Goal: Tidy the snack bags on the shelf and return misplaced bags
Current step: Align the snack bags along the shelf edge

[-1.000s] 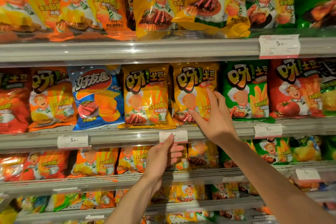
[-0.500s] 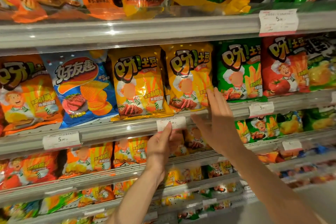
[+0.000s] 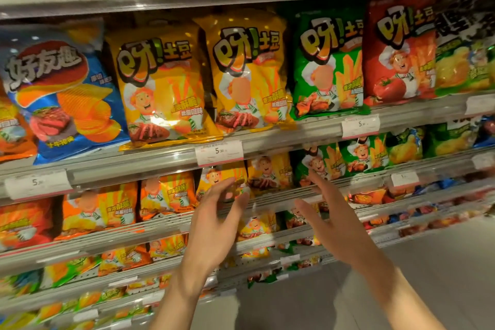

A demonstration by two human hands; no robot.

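Two yellow snack bags stand side by side on the middle shelf, the left one (image 3: 160,88) and the right one (image 3: 249,80). A blue ridged-chip bag (image 3: 59,94) leans to their left among the orange and yellow bags. A green bag (image 3: 329,67) and a red bag (image 3: 399,48) stand to the right. My left hand (image 3: 214,225) and my right hand (image 3: 332,220) hover below that shelf, in front of the lower rows. Both are empty, fingers spread, touching no bag.
A metal shelf rail (image 3: 281,136) with white price tags (image 3: 219,153) runs under the yellow bags. Lower shelves hold several orange, yellow and green bags (image 3: 107,206). Grey floor (image 3: 442,262) shows at the lower right.
My right hand has left the right yellow bag and dropped lower. My left hand has come off the price tag and lowered too. The view has shifted closer to the shelf.
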